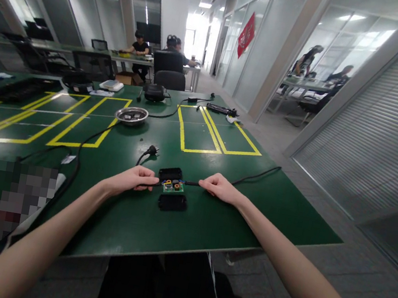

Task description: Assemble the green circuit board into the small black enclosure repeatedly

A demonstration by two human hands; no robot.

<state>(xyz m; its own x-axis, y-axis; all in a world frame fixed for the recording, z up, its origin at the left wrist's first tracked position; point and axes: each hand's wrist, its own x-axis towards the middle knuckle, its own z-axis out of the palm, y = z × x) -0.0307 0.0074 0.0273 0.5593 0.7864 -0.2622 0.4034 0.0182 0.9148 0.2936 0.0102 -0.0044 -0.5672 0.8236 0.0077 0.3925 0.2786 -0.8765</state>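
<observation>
Left grip [143, 179]: closed on black plug cord [155, 184]. Right grip [215, 187]: pinched opposite cord [193, 183]. Circuit board [174, 188]: lay between them, flanked by black casing halves [172, 203], on green surface [223, 229]. Risk: uneven tugging could have detached thin wires [182, 182].

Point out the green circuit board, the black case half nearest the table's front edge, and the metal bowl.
Circuit board [172, 188]: head view, middle of its component side.
Black case half [172, 202]: head view, middle of its upward face.
Metal bowl [131, 122]: head view, near wall.
</observation>
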